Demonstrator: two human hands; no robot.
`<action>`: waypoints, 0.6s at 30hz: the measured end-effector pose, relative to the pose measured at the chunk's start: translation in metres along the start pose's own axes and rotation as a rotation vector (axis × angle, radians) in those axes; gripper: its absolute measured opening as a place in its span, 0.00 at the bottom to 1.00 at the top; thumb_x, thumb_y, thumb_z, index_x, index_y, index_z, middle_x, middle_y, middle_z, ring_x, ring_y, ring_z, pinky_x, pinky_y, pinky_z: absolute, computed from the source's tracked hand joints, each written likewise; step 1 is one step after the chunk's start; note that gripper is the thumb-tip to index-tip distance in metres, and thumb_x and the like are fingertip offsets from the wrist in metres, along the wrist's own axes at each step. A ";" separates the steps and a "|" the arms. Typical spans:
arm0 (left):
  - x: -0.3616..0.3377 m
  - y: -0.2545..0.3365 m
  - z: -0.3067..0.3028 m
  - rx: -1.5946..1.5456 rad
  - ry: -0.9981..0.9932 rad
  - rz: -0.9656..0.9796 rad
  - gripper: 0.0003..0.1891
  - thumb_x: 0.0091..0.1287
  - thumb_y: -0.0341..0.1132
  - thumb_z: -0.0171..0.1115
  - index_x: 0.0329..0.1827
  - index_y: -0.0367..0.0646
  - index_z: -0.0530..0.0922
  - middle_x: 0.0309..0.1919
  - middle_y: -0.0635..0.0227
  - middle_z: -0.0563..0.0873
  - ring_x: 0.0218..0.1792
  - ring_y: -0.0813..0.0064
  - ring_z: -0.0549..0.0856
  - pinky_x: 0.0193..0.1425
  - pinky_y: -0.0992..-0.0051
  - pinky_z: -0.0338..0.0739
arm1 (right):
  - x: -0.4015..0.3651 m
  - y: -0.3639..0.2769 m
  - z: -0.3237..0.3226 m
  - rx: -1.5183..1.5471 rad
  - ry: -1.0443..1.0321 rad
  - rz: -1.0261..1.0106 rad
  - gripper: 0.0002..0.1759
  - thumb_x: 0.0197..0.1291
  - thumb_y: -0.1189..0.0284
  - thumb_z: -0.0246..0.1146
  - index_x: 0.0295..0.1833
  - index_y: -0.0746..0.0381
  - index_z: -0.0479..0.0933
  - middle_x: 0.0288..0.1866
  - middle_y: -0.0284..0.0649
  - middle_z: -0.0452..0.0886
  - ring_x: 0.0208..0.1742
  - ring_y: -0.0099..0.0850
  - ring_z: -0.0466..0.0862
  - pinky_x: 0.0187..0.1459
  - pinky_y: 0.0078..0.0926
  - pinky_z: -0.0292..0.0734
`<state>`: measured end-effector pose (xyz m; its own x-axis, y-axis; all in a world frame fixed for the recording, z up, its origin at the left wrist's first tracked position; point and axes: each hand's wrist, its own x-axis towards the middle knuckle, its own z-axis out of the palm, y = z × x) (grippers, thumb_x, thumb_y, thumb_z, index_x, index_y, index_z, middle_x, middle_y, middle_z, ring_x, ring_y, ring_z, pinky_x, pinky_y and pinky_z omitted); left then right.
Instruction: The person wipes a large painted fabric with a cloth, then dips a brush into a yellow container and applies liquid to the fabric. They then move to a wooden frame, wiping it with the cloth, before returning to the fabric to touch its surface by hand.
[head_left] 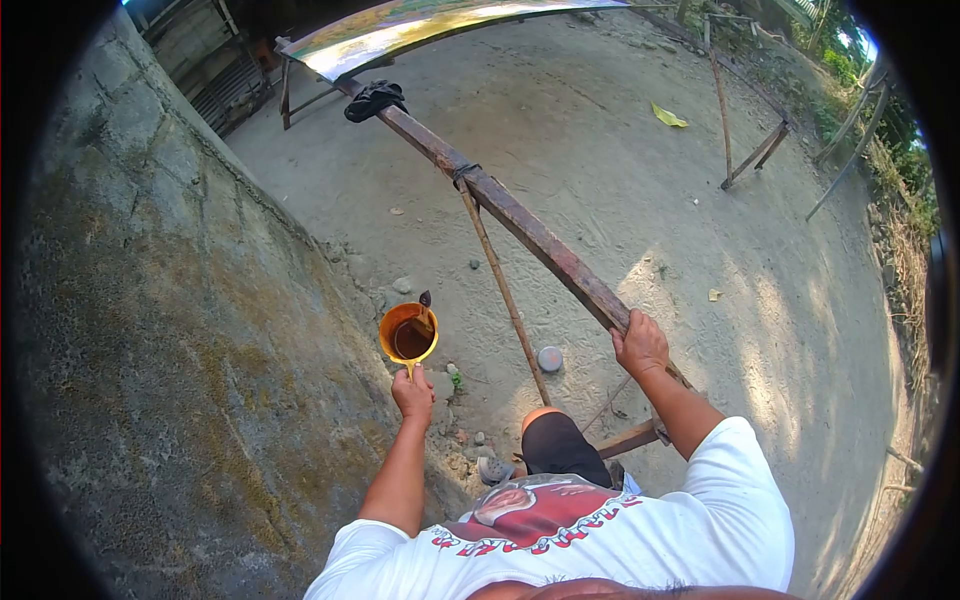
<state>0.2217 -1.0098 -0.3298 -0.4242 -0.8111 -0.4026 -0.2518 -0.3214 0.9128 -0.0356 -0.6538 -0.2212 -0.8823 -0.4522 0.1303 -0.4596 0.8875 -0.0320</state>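
Note:
My left hand (pixel 412 393) is closed round the handle of a yellow dipper (pixel 386 334), held out beside the concrete wall. Dark brown liquid lies in the dipper, and what looks like a brush (pixel 425 318) leans in it, its dark end above the rim. On the other side, my right hand (pixel 642 345) grips a long wooden beam (pixel 540 240), fingers over its edge. The beam slants away to the upper left, its near end partly hidden by my hand and arm. A thin wooden pole (pixel 500 285) is tied to it with dark cord.
The rough concrete wall (pixel 190 330) rises close on my left. A small round can or lid (pixel 550 359) sits on the dirt ground by the pole. Black cloth (pixel 375 101) hangs on the beam near a bright sheet (pixel 400 40). Another wooden frame (pixel 725 120) stands at the upper right.

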 end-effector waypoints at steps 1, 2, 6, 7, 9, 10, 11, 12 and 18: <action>-0.002 0.003 -0.001 -0.004 -0.014 -0.027 0.15 0.77 0.42 0.58 0.36 0.39 0.70 0.17 0.68 0.76 0.11 0.78 0.72 0.13 0.74 0.66 | 0.001 0.001 -0.002 -0.003 -0.010 0.006 0.26 0.59 0.54 0.70 0.49 0.61 0.69 0.42 0.46 0.79 0.47 0.45 0.82 0.48 0.41 0.79; -0.004 0.006 -0.003 0.003 -0.008 -0.024 0.15 0.77 0.42 0.58 0.36 0.39 0.70 0.17 0.68 0.76 0.11 0.78 0.72 0.13 0.74 0.66 | 0.002 0.001 -0.004 -0.007 -0.022 0.015 0.26 0.59 0.55 0.70 0.49 0.61 0.69 0.42 0.46 0.78 0.47 0.45 0.82 0.48 0.41 0.79; 0.003 0.017 -0.007 0.044 -0.021 -0.043 0.16 0.76 0.42 0.58 0.34 0.40 0.71 0.17 0.67 0.77 0.11 0.78 0.73 0.13 0.74 0.67 | 0.002 0.004 -0.003 0.042 -0.034 0.004 0.25 0.60 0.56 0.69 0.49 0.62 0.67 0.43 0.48 0.78 0.47 0.48 0.81 0.48 0.43 0.78; 0.008 0.022 -0.006 0.050 -0.028 -0.049 0.16 0.76 0.42 0.59 0.34 0.40 0.71 0.17 0.67 0.77 0.11 0.78 0.73 0.13 0.74 0.67 | 0.004 0.006 -0.002 0.038 -0.031 0.003 0.25 0.60 0.57 0.69 0.49 0.62 0.67 0.43 0.48 0.78 0.48 0.48 0.81 0.48 0.43 0.78; 0.015 0.031 -0.005 0.066 -0.035 -0.043 0.16 0.76 0.42 0.59 0.34 0.40 0.71 0.17 0.67 0.77 0.11 0.78 0.73 0.13 0.74 0.67 | 0.003 0.006 0.003 0.042 -0.028 0.003 0.25 0.60 0.57 0.69 0.50 0.62 0.67 0.44 0.48 0.78 0.48 0.47 0.81 0.49 0.43 0.77; 0.024 0.037 0.000 0.074 -0.048 -0.035 0.16 0.76 0.42 0.59 0.33 0.40 0.71 0.17 0.67 0.77 0.11 0.78 0.73 0.13 0.74 0.68 | 0.005 0.006 0.003 0.030 -0.041 0.013 0.25 0.59 0.57 0.70 0.50 0.62 0.68 0.44 0.48 0.78 0.48 0.47 0.81 0.49 0.42 0.77; 0.033 0.041 0.005 0.070 -0.044 -0.030 0.16 0.76 0.42 0.59 0.33 0.40 0.71 0.17 0.67 0.77 0.11 0.78 0.73 0.13 0.74 0.68 | 0.005 0.007 0.003 0.018 -0.058 0.022 0.26 0.59 0.56 0.70 0.50 0.62 0.68 0.44 0.47 0.78 0.49 0.46 0.81 0.49 0.42 0.77; 0.041 0.044 0.008 0.087 -0.052 -0.022 0.16 0.76 0.42 0.59 0.34 0.40 0.72 0.17 0.68 0.77 0.11 0.79 0.73 0.13 0.74 0.68 | 0.004 0.008 0.002 0.025 -0.065 0.018 0.26 0.59 0.57 0.70 0.50 0.62 0.68 0.44 0.47 0.78 0.49 0.46 0.80 0.49 0.42 0.77; 0.103 0.076 0.015 0.141 -0.131 0.008 0.14 0.76 0.41 0.60 0.37 0.39 0.73 0.18 0.68 0.77 0.12 0.80 0.73 0.13 0.76 0.68 | 0.012 0.004 -0.006 0.082 -0.190 0.075 0.27 0.56 0.59 0.72 0.51 0.63 0.68 0.45 0.49 0.77 0.51 0.49 0.78 0.53 0.45 0.74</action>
<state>0.1455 -1.1102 -0.3029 -0.5338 -0.7402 -0.4088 -0.3634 -0.2357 0.9013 -0.0475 -0.6549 -0.2135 -0.9140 -0.4005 -0.0643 -0.3918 0.9127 -0.1160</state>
